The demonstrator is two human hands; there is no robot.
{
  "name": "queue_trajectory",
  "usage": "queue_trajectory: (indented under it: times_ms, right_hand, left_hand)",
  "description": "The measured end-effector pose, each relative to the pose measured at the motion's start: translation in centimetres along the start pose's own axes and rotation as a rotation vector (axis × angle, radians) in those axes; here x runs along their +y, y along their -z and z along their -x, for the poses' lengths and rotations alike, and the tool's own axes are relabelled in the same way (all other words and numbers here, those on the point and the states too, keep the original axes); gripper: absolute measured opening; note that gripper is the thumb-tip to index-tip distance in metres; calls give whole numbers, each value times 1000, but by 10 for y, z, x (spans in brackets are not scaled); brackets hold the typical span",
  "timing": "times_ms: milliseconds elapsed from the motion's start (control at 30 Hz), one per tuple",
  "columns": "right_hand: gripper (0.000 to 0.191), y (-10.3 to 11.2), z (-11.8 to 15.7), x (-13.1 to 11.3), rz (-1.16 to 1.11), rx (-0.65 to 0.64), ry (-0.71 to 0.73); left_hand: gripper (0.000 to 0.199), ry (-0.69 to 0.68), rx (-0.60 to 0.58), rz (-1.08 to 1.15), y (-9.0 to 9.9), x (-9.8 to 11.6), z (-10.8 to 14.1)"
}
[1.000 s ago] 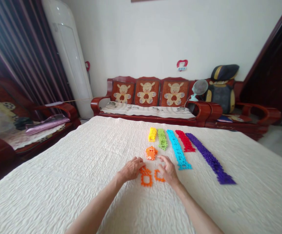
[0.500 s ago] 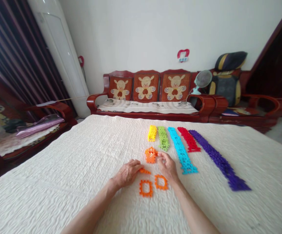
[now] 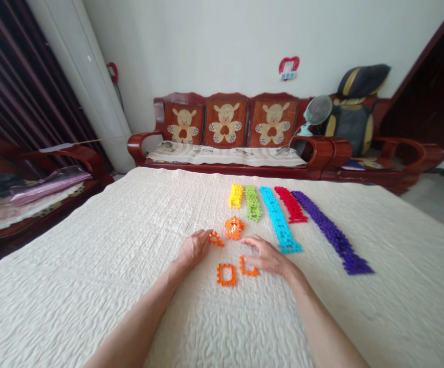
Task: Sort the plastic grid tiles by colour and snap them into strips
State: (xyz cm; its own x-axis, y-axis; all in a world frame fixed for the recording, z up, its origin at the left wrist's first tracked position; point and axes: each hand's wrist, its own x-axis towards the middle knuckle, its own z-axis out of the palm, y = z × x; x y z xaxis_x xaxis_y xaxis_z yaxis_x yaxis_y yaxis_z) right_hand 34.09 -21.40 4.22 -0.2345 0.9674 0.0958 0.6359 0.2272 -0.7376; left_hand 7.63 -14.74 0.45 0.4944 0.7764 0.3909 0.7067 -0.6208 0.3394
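- Surface [image 3: 103, 255], pale and quilted, is carrying all the plastic pieces; taking the orange cluster [image 3: 234, 228] as your clock's centre, 12 o'clock is pointing straight away from you.
- Your left hand [image 3: 193, 249] is resting at 8 o'clock, its grip clamping the left corner of the orange triangle [image 3: 217, 242], which is sitting just beside the cluster on that same bearing.
- Your right hand [image 3: 267, 256] is curving over at 4 o'clock with its grip apart: the index finger is pointing towards the cluster, while the thumb is overlapping a partly hidden orange frame [image 3: 247, 272] at 5 o'clock. Whether the thumb is touching it, I cannot tell.
- An orange square [image 3: 227, 283], open in the middle, is lying flat at 6 o'clock, nearer you than the cluster.
- Beyond the cluster, a yellow strip [image 3: 236, 196] is lying at 12 o'clock and a green strip [image 3: 252, 203] at 1 o'clock.
- A red strip [image 3: 290, 205] is lying at 2 o'clock, between a blue strip [image 3: 278, 219] and a longer purple strip [image 3: 327, 229], both of which are slanting across 3 o'clock.
- Past the far edge, a wooden sofa [image 3: 225, 169] is standing at 12 o'clock, and a fan [image 3: 319, 110] is standing at 1 o'clock.
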Motion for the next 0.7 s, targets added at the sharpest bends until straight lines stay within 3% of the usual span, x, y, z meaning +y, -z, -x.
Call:
queue_trajectory:
  times_ms: [67, 200, 400, 533, 633, 700]
  right_hand:
    - [46, 2, 9, -4, 143, -53, 0]
    - [28, -1, 22, -12, 327, -36, 9]
    - [10, -4, 6, -12, 178, -17, 55]
    - [13, -17, -24, 4, -18, 200, 48]
    - [16, -28, -40, 16, -46, 388, 76]
    - [16, -33, -46, 20, -40, 446, 110]
  left_hand:
    - [35, 46, 14, -22, -1, -2, 0]
    - [36, 116, 34, -31, -4, -4, 0]
    - [37, 145, 46, -7, -7, -6, 0]
    - [36, 148, 66, 31, -9, -8, 0]
    - [35, 145, 76, 40, -10, -10, -1]
    - [35, 142, 77, 49, -10, -10, -1]
